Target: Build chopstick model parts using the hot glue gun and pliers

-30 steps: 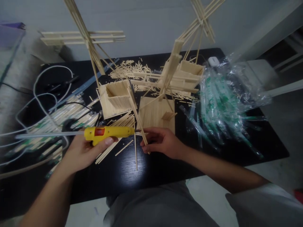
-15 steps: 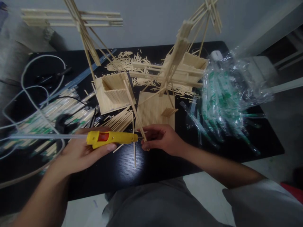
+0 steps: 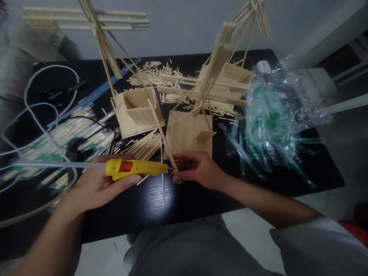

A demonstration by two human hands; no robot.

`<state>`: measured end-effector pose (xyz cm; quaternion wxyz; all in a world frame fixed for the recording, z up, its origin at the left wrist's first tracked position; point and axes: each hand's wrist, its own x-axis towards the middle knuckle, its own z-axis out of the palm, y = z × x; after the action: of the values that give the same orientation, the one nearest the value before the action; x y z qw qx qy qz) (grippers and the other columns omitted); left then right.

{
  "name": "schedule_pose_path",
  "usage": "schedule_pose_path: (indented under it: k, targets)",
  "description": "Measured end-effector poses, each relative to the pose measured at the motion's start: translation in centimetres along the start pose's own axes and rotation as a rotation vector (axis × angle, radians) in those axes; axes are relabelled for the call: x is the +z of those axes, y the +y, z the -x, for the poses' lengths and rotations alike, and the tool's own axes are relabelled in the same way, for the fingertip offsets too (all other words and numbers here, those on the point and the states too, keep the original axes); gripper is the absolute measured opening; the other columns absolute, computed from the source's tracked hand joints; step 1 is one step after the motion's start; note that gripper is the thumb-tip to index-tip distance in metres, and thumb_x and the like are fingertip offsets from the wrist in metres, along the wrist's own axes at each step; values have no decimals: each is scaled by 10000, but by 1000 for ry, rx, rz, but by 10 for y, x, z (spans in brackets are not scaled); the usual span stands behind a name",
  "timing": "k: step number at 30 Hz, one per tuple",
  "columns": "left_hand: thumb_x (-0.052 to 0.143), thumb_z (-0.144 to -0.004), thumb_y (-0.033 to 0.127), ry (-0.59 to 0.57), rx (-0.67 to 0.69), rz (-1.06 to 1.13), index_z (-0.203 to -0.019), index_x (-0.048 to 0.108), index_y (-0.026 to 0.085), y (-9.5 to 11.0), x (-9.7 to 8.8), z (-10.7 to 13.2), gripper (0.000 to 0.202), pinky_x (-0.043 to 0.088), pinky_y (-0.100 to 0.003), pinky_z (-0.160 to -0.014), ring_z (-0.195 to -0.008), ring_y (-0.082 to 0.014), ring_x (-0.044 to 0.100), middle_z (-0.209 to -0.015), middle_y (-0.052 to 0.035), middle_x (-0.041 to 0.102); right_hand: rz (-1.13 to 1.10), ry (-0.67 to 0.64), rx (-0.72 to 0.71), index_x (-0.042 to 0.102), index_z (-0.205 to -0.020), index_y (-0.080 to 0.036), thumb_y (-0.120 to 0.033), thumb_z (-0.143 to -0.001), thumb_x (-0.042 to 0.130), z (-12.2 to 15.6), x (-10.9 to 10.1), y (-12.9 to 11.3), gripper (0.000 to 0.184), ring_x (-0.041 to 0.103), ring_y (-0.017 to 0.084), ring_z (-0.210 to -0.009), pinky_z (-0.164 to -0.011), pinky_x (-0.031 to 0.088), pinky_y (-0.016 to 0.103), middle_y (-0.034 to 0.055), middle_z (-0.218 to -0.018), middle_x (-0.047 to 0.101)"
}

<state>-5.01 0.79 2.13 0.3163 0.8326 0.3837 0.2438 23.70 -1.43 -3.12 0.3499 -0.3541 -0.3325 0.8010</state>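
My left hand [image 3: 107, 186] is closed around a yellow glue gun [image 3: 136, 168], its nozzle pointing right. A long clear glue stick [image 3: 60, 165] runs out of the gun's rear. My right hand [image 3: 199, 170] pinches the lower end of a few wooden sticks [image 3: 162, 134] laid side by side, which slant up to the left. The gun's tip is at these sticks, close to my right fingertips; whether it touches cannot be made out. Behind them lies a flat panel of sticks [image 3: 185, 134] with a small stack of short sticks [image 3: 206, 135] on it.
On the black table [image 3: 132, 220] stand a small stick-built box [image 3: 140, 107] and tall stick frames [image 3: 212, 69]. Cut stick pieces [image 3: 161, 74] lie scattered behind. Plastic wrappers [image 3: 267, 119] pile up at right. White cable [image 3: 27, 96] and wrapped sticks [image 3: 57, 142] cover the left.
Almost nothing differs. The upper end of the held sticks has tipped slightly to the left, while both hands and the glue gun stay in place.
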Motion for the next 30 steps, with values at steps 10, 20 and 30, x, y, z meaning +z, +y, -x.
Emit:
schedule_pose_path:
  k: [10,20,30]
  targets:
    - [681,-920,428,18,-120,-38,-782,765,282,-3,-3,3,218,520,-235,-441,-474,-157,645,-628,13,718,11,-8,11,835,-1102,-220,-246,-606,1008,0,0,0,526,746,133,-695,-722,651,286,-8,-810,804]
    - [650,-913,511,64,-138,-164,-774,783,231,-1,-9,-2,340,494,-210,-443,-488,-154,672,-654,0,749,12,-20,18,829,-1100,-212,-254,-629,1002,2,0,1,503,743,135,-700,-749,658,312,-15,-807,795]
    - [622,-875,640,94,-290,-196,-770,804,235,-11,-10,6,457,523,-253,-477,-545,-204,711,-675,-28,775,-18,-31,27,839,-1083,-219,-236,-629,1001,2,1,1,483,732,121,-681,-728,641,284,-19,-793,796]
